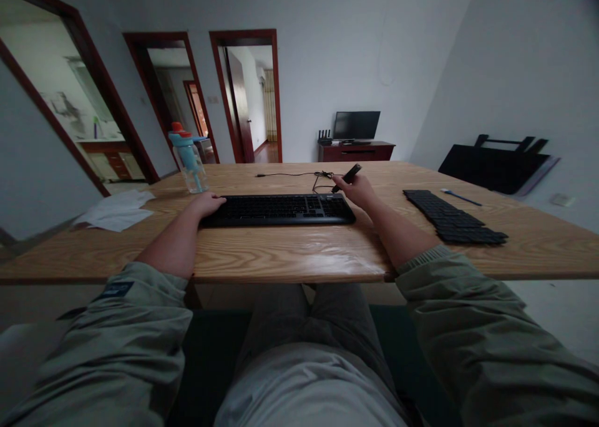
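A black keyboard (281, 208) lies across the middle of the wooden table (281, 258). My left hand (208, 202) rests on the keyboard's left end, fingers curled over its edge. My right hand (359, 191) sits at the keyboard's far right corner and grips a slim black tool (347, 176) that points up and away. The keyboard's thin black cable (299, 176) trails over the table behind it.
A black sheet of keycaps or a second keyboard (453, 217) lies to the right, with a blue-tipped stick (461, 196) behind it. A clear water bottle (188, 158) stands at the far left, white paper (116, 211) near the left edge. A folded black table (496, 165) leans on the right wall.
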`<control>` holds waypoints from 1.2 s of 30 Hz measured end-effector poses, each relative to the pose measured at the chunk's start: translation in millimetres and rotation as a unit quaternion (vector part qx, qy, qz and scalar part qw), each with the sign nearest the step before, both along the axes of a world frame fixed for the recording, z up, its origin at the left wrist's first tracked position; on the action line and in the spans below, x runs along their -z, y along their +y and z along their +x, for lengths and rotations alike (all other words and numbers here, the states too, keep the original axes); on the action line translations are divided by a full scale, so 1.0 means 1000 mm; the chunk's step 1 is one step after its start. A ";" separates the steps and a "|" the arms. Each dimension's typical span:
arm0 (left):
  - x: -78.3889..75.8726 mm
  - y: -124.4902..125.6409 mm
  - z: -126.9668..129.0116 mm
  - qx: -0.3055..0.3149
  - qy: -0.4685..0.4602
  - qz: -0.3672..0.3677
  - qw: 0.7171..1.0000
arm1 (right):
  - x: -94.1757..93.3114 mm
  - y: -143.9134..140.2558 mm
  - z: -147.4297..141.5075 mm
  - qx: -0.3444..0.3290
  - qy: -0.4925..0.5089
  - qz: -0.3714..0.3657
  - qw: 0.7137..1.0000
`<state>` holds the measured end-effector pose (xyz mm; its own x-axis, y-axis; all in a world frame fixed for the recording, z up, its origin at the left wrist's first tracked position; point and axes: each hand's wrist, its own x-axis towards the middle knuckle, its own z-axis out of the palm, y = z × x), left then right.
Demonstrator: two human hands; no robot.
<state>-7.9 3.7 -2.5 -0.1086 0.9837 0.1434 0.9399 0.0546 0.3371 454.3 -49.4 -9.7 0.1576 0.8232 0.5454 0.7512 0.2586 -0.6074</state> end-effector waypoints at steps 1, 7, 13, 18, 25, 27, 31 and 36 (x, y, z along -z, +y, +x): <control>0.000 0.000 0.000 0.002 0.001 0.001 1.000 | -0.001 -0.001 0.000 0.005 0.001 -0.003 1.000; -0.002 -0.004 0.003 0.002 0.004 0.002 1.000 | -0.004 -0.005 -0.001 0.020 0.028 -0.001 0.999; -0.001 -0.004 0.003 -0.005 -0.010 0.003 1.000 | -0.006 -0.007 -0.002 0.021 0.076 0.026 0.997; -0.004 -0.006 0.004 -0.005 -0.002 0.000 1.000 | -0.004 -0.005 -0.002 0.005 0.046 0.030 0.998; -0.006 -0.012 0.009 -0.011 -0.008 -0.003 1.000 | 0.002 0.001 0.000 -0.007 0.007 -0.009 1.000; -0.005 -0.010 0.008 -0.009 -0.010 -0.005 1.000 | 0.005 0.004 0.001 -0.028 0.026 -0.005 0.999; -0.003 -0.007 0.005 -0.006 -0.006 -0.002 1.000 | 0.008 0.007 0.000 -0.046 0.106 0.004 0.993; -0.004 -0.007 0.005 -0.001 -0.003 -0.006 1.000 | 0.003 0.004 -0.004 -0.076 0.228 0.016 0.971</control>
<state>-3.1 -3.7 1.3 -0.1111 0.9851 0.1312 0.9381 0.0604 0.3412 450.7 -45.4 -12.4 0.2666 0.8393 0.4738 0.3582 0.3701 -0.8571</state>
